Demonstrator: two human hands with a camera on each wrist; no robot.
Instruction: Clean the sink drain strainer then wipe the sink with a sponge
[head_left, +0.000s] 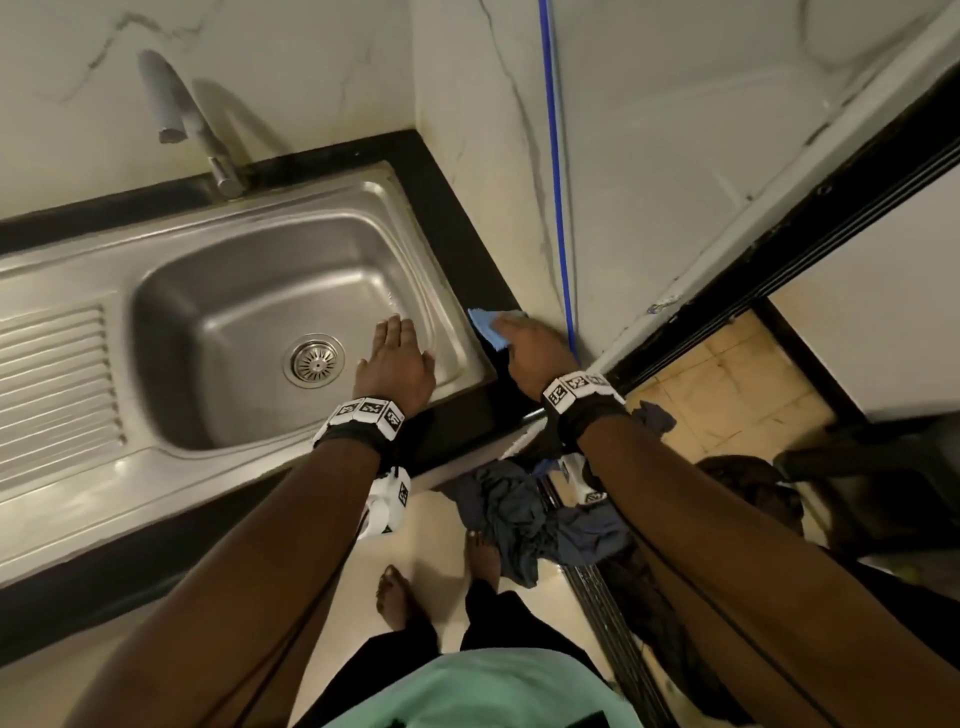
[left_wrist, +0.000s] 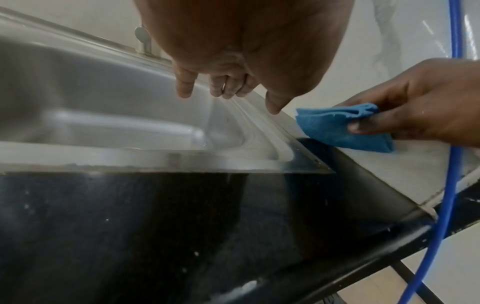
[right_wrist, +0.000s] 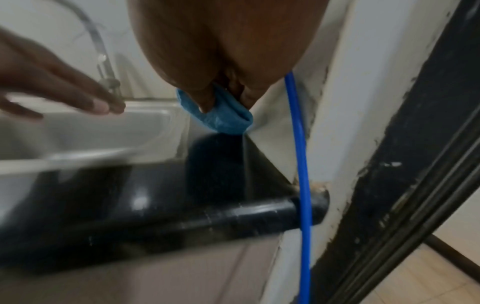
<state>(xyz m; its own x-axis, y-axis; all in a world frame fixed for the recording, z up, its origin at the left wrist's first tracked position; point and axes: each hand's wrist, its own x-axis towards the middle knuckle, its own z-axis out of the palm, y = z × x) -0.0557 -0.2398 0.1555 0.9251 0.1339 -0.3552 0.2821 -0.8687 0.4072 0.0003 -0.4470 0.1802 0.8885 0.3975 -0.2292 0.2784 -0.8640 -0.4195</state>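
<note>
Strainer (head_left: 314, 360) sits in the drain at the bottom of the steel sink (head_left: 249, 270), nothing on it. Sponge (head_left: 485, 328), blue & folded, is in the right hand (head_left: 535, 353), pinched btwn thumb & fingers, over the black counter (head_left: 452, 218) at the sink's right edge, close to the wall w/ a blue hose (head_left: 556, 171). Left hand (head_left: 395, 364) is over the basin's right side, fingers straight & loose, gripping nothing. Tap (head_left: 182, 114) stands at the back rim. Dark cloth (head_left: 514, 514) lies on the floor by the bare feet.
</note>
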